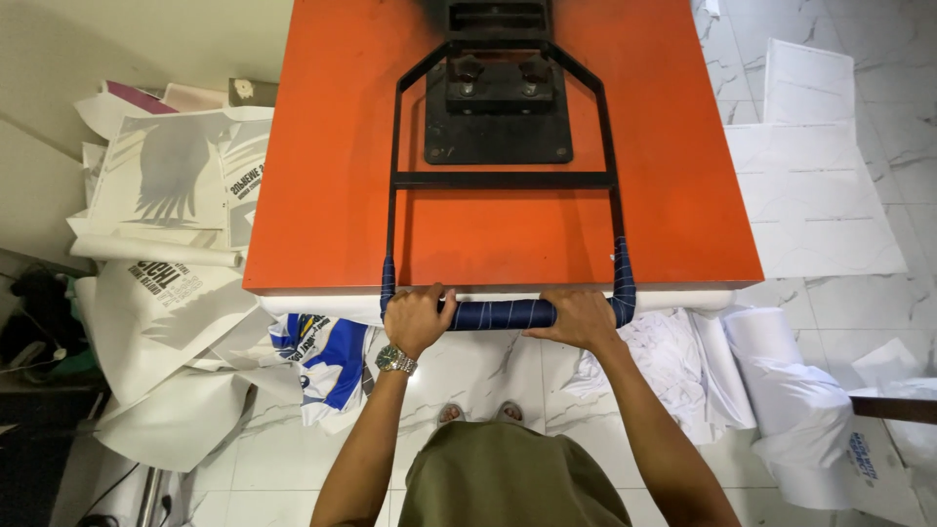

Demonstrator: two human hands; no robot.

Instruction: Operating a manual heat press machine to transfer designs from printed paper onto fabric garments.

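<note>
A large orange heat press [332, 156] fills the upper middle of the head view, its top plate lowered. A black metal lever frame [503, 180] runs down its top to a handle bar wrapped in dark blue cloth [503, 313] at the near edge. My left hand [418, 318], with a metal wristwatch, is closed round the left part of that bar. My right hand [578, 316] is closed over the right part. A thin white layer [673, 297] shows under the orange plate along the front edge.
Printed white paper sheets [166, 185] and rolls pile up on the left. A blue and white printed garment [327, 356] hangs under the press. More white sheets [815, 185] and crumpled paper [795, 400] lie on the marble floor at the right.
</note>
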